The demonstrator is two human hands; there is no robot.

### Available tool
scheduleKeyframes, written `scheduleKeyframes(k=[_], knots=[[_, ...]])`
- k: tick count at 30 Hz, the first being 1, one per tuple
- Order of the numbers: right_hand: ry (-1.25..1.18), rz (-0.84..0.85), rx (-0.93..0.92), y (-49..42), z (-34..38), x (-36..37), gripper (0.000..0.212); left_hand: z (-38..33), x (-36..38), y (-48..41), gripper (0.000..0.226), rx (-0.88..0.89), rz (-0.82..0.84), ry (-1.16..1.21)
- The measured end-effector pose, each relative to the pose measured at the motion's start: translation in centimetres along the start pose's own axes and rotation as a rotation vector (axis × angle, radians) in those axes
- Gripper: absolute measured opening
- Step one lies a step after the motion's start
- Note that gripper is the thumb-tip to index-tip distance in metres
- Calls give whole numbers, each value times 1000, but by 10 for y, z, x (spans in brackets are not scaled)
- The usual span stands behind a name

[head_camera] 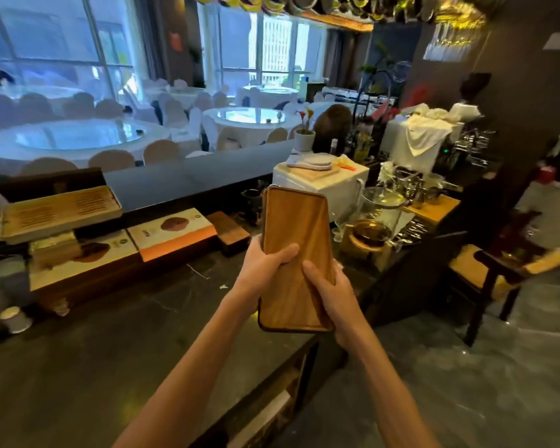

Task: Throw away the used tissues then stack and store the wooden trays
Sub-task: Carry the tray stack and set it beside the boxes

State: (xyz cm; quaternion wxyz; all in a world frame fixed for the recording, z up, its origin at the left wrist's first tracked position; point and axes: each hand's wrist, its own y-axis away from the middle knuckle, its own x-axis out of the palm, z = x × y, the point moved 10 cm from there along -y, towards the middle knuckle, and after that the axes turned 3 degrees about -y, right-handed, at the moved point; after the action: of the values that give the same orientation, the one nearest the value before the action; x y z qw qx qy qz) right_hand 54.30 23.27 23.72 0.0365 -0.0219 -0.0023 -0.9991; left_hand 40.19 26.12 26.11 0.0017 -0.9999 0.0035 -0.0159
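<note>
We hold the wooden trays [296,253] upright as a stack above the near edge of the dark counter [110,334], our left hand [265,265] wrapped around their left edge with the thumb across the face, our right hand [332,291] clasping the right edge likewise. Beyond them a white box [324,185] stands on the counter, and a slatted tea tray [59,210] sits far left.

Banquet tables [75,137], tall windows [62,30], daylight.

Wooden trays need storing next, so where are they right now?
In the head view, the stacked wooden trays are centre frame, held by the left hand and right hand above the dark counter's right end.
</note>
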Motion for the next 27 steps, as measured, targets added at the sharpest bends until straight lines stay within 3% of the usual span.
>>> scheduleKeyframes(k=[9,17,19,23,27], knots=[[52,53,30,-168,-35,-11,70,67,-10,-114,73,-108,-193,-100],[123,347,214,-320,-60,33,98,81,-67,-247,67,-88,-364,11],[132,326,230,-345,-71,40,90,96,-73,-268,69,-133,-381,30],[65,363,229,-406,-92,59,56,128,-94,-322,67,-226,-443,61],[37,445,330,-467,-125,76,57,155,-114,-370,73,-297,-521,57]])
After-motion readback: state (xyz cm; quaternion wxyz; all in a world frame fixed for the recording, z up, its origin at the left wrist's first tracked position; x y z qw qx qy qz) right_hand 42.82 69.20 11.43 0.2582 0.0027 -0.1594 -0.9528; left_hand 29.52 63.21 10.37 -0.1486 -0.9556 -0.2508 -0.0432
